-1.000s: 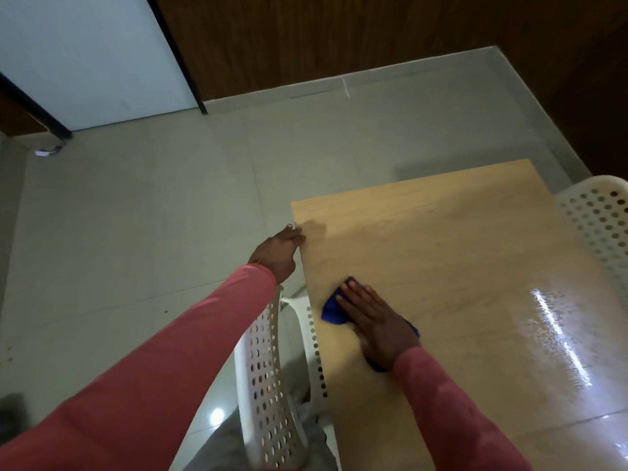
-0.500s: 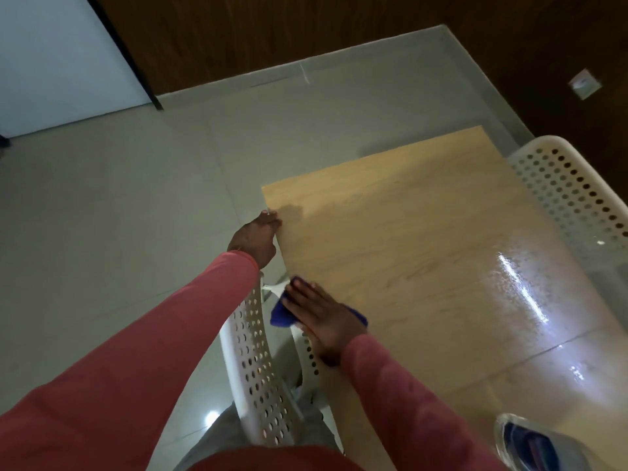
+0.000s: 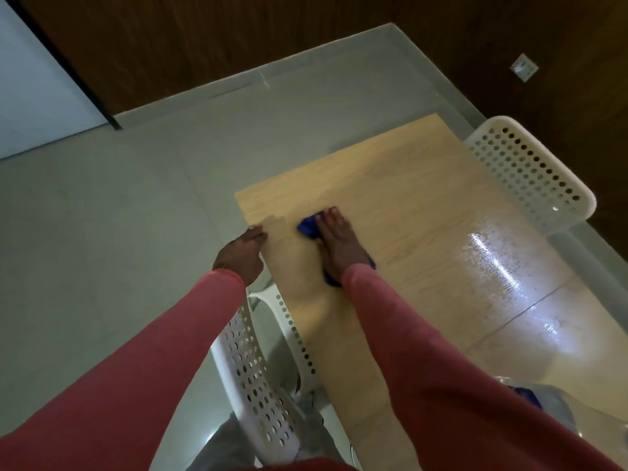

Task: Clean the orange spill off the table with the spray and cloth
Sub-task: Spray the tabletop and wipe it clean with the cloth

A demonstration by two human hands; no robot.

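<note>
The light wooden table (image 3: pixel 424 266) takes up the right half of the view, with pale floor tiles (image 3: pixel 102 249) beyond its left edge and a dark wood-panelled wall (image 3: pixel 238 39) at the back. Two white perforated chairs flank it: one (image 3: pixel 530 175) at the far right side, another (image 3: pixel 258 375) tucked under the near left edge, between the person's red-sleeved arms. The right part of the tabletop carries a broad glossy sheen (image 3: pixel 492 266), which reads as wet from spraying or wiping. No orange mark can be made out anywhere on the visible surface, so the spill looks largely or wholly gone, though the dim light makes that uncertain. What seems left is to dry the wet patch and finish this left corner. The right hand (image 3: pixel 339 246) lies flat with straight fingers pressing the blue cloth (image 3: pixel 309 229) onto the table near its far left corner; cloth pokes out ahead of the fingers and behind the wrist. The left hand (image 3: pixel 243 256) rests at the table's left edge, its fingertips touching the rim; whether they hook under it cannot be told. At the bottom right a clear plastic object with a blue part (image 3: pixel 530 402), probably the spray bottle, sits blurred near the table's near end.
</note>
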